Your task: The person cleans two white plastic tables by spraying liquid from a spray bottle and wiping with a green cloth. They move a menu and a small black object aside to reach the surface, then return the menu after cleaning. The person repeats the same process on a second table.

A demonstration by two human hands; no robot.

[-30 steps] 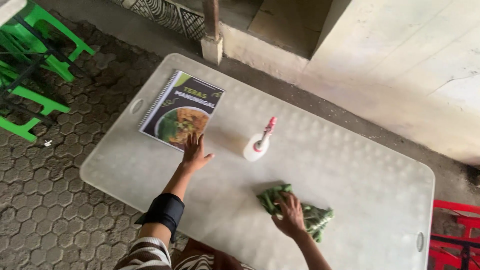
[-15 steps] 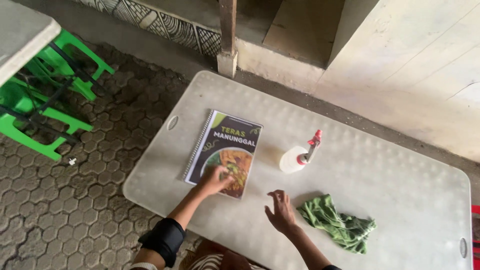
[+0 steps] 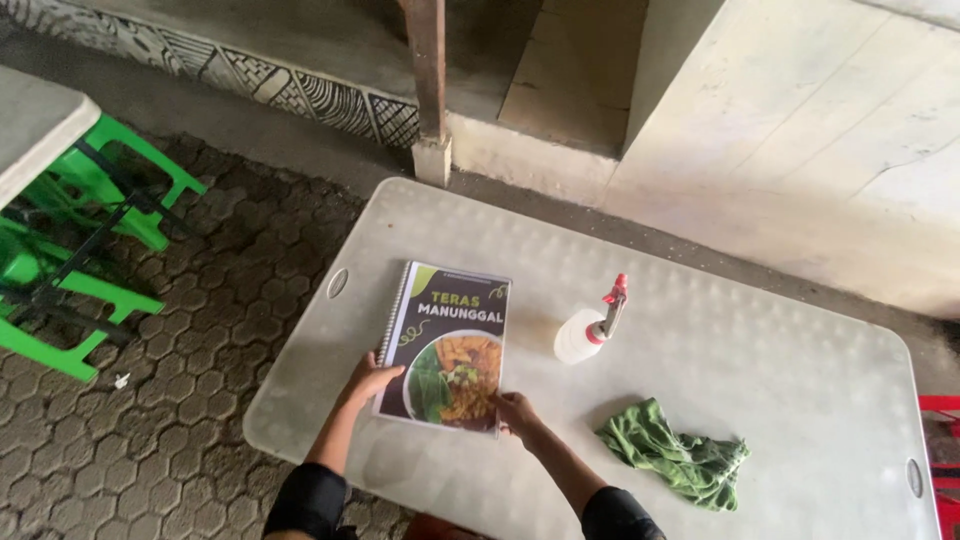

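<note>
- The surface (image 3: 760, 330) is a pale grey, rectangular plastic top with rounded corners and a dimpled texture; oval handle slots sit at its two short ends.
- It stands on dark paving of hexagonal blocks (image 3: 230, 300). Beyond its far edge runs a pale concrete step, with a post (image 3: 428, 80) on a square base near the far left corner.
- Green stools (image 3: 70, 260) stand on the paving, well apart from the left end, partly under a second grey top.
- A spiral-bound booklet (image 3: 448, 345) with a dark cover and a round food picture lies flat near the left end, its binding towards that end and its lower edge close to the near edge.
- The left hand (image 3: 368, 380) rests on the booklet's near left corner; its fingers lie on the cover edge. Whether they grip it cannot be told.
- The right hand (image 3: 518, 412) touches the booklet's near right corner, fingers loosely curled on the corner. A firm grasp cannot be confirmed.
- A white spray bottle (image 3: 585, 335) with a red nozzle stands just beside the booklet's right edge, around the middle.
- A crumpled green cloth (image 3: 675, 455) lies near the near edge, apart from the right hand.
</note>
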